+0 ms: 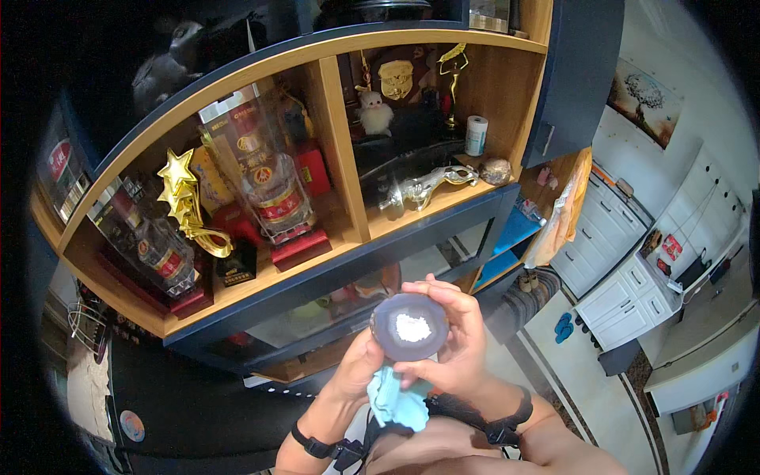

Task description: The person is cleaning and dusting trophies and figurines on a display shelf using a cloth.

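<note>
Both hands hold a halved geode [411,327], grey-violet and polished, with a white crystal centre facing up. My right hand [456,332] wraps its right side, fingers along the far edge and thumb at the near edge. At the lower left edge, my left hand [359,363] grips the stone. A light blue cloth [396,399] hangs below the geode between the two hands. Just beyond stands a wooden display shelf [350,208], where a silver leopard figurine [424,189] lies near a rough round stone [495,171].
The shelf also bears a gold star trophy [181,196], boxed liquor bottles [276,202], a white-bearded figurine [375,113], a gold winged statuette [454,83] and a small white canister [476,135]. A dark blue cabinet door [570,83] borders the right side.
</note>
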A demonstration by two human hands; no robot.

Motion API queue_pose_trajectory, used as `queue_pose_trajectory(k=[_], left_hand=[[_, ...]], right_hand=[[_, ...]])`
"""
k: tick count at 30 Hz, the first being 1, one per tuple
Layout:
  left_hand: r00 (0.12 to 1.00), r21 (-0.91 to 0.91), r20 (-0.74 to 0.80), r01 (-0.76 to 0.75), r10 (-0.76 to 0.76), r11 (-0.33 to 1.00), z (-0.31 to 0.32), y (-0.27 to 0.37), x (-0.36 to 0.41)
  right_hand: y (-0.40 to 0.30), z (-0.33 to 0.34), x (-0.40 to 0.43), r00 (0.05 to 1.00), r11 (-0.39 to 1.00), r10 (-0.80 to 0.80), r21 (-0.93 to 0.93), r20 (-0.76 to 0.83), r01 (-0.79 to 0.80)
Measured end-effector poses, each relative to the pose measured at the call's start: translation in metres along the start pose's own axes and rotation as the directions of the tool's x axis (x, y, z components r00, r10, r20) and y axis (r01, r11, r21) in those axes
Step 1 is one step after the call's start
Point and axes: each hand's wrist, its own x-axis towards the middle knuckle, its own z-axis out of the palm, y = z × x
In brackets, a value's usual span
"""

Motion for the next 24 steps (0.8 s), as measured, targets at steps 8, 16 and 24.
queue_pose_trajectory(k=[8, 16, 24], left_hand=[[0.982, 0.005, -0.117, -0.146, 0.146, 0.989, 0.019, -0.002, 0.012], [0.977, -0.233, -0.108, -0.203, 0.183, 0.951, -0.014, 0.019, -0.011], [0.979, -0.198, -0.134, -0.177, 0.152, 0.964, -0.024, 0.019, -0.024]], right_hand=[[-0.003, -0.02, 0.008, 0.99, 0.994, 0.08, -0.086, 0.116, -0.07], [0.052, -0.209, 0.123, 0.992, 0.191, -0.004, -0.974, -0.128, -0.125], [0.07, -0.251, 0.214, 0.816, -0.129, 0.565, -0.964, 0.122, 0.233]])
